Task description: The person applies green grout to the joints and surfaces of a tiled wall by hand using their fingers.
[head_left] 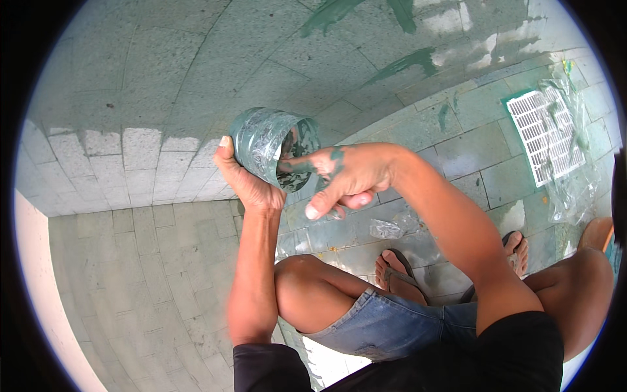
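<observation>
My left hand [249,186] grips a cylindrical plastic container [257,137], tilted on its side with its mouth toward the right and dark green material smeared inside. My right hand [353,170] has a finger reaching into that mouth; its thumb sticks out below, apart from the other fingers, which are partly curled. Green smears coat the inserted finger and knuckle. The finger's tip is hidden inside the container.
A tiled wall [157,78] with green smears rises ahead, above a tiled floor [130,274]. At right lie a white slotted grate [542,134] and crumpled clear plastic [568,199]. A smaller plastic scrap [392,227] lies near my sandalled feet. My bent knees frame the lower view.
</observation>
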Available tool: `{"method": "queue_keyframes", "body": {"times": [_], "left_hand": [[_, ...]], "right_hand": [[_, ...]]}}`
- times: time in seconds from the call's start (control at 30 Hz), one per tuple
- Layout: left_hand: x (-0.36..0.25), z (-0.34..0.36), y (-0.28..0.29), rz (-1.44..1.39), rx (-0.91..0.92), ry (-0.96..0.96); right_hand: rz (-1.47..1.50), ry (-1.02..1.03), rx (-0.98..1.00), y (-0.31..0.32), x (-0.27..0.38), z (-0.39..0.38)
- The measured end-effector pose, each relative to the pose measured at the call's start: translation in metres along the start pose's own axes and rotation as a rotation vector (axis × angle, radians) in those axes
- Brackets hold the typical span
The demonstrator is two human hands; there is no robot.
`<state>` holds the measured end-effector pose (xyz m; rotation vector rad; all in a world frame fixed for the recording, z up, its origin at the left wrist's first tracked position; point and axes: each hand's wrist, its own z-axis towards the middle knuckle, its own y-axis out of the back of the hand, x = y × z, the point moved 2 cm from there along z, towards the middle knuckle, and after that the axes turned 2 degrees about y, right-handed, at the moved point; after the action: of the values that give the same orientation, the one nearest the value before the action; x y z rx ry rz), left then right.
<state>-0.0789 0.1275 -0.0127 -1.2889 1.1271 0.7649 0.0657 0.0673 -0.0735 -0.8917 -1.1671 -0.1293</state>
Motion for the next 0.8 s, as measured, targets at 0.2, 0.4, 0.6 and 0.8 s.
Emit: {"method": "queue_keyframes", "body": {"times": [0.2,0.4,0.6,0.8], "left_hand": [[-0.006,0.002,0.001,-0.107,-0.103,-0.005],[-0.01,-0.004,0.004,-0.039,-0.112,-0.038],[-0.004,-0.005,-0.001,0.009,-0.138,-0.059],[-0.007,-0.008,0.007,0.02,-0.169,-0.053]], "right_hand": [[0.158,0.126,-0.118,0.015,0.002,-0.03],[-0.073,0.22,-0.818,0.1,-0.015,-0.058],[-0.52,0.092,-1.57,0.146,-0.08,-0.036],[-0.73,-0.221,-1.469,0.143,-0.069,-0.021]]}}
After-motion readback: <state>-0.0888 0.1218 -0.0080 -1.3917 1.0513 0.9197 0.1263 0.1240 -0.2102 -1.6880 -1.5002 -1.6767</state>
